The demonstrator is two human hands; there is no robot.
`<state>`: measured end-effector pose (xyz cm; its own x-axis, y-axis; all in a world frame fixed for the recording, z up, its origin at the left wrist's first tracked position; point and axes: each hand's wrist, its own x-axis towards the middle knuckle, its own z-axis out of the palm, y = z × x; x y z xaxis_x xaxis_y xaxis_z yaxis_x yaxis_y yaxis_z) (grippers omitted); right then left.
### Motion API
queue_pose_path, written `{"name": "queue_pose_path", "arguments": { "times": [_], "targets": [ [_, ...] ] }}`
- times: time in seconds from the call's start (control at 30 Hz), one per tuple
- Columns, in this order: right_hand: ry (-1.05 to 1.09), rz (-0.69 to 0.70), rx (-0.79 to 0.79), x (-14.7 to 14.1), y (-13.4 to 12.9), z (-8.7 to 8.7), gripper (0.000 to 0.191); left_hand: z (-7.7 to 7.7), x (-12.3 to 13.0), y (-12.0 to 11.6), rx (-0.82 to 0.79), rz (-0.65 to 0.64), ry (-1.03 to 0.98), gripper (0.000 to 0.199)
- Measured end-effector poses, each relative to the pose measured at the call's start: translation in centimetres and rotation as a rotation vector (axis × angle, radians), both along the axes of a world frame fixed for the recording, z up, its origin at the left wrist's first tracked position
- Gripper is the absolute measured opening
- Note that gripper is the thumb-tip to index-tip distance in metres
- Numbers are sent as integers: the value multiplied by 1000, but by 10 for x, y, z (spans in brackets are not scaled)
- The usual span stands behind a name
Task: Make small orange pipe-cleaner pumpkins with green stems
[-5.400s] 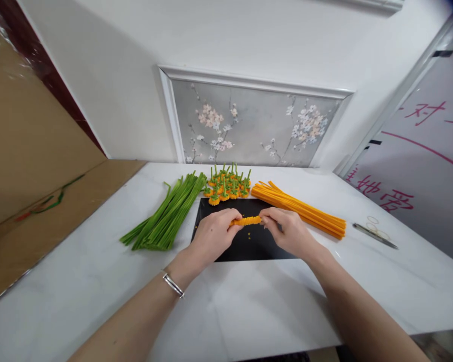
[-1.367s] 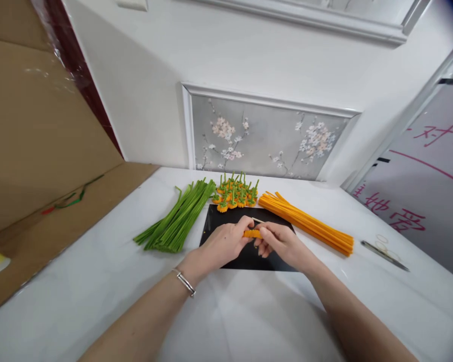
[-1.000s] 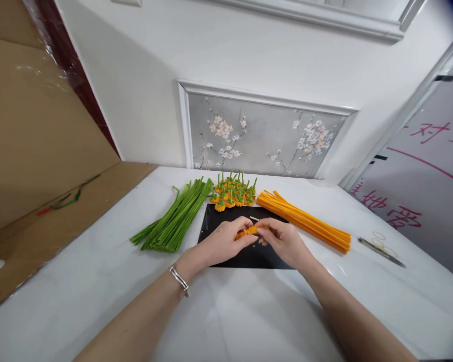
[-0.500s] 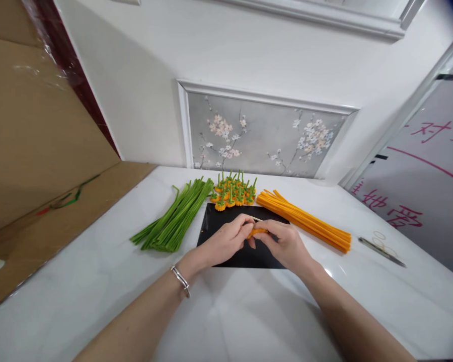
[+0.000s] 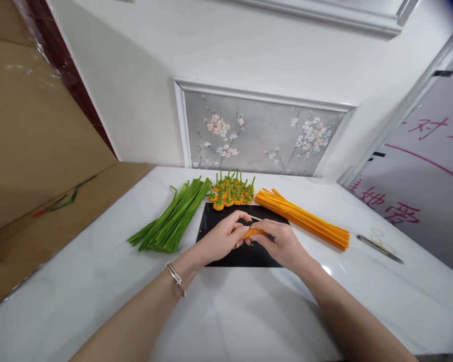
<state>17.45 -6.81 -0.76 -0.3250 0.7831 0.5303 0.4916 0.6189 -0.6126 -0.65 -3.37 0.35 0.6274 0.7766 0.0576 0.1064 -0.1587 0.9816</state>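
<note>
Fingers (image 5: 242, 232) pinch the orange coil (image 5: 255, 232) from both sides.

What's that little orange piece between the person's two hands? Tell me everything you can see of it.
The orange piece is small and bright, with a ridged surface that looks soft and fuzzy. It lies crosswise, slightly arched, over the black mat. The left hand grips it at one end, the right hand at the other, so the fingers hide its ends. A thin pale stick shows just beyond; whether they touch is unclear.
</note>
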Motion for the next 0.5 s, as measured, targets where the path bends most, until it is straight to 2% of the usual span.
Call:
{"name": "queue_pose_path", "arguments": {
  "times": [0.2,0.4,0.5],
  "targets": [
    [10,-20,42,-2,3,-4,20,-12,8,0,93,65,-24,18],
    [-11,-120,21,2,7,-10,15,-12,6,4,113,26,19,18],
    [-49,-143,-10,8,9,-15,26,-20,5,6,133,50,70,17]
  ]
}}
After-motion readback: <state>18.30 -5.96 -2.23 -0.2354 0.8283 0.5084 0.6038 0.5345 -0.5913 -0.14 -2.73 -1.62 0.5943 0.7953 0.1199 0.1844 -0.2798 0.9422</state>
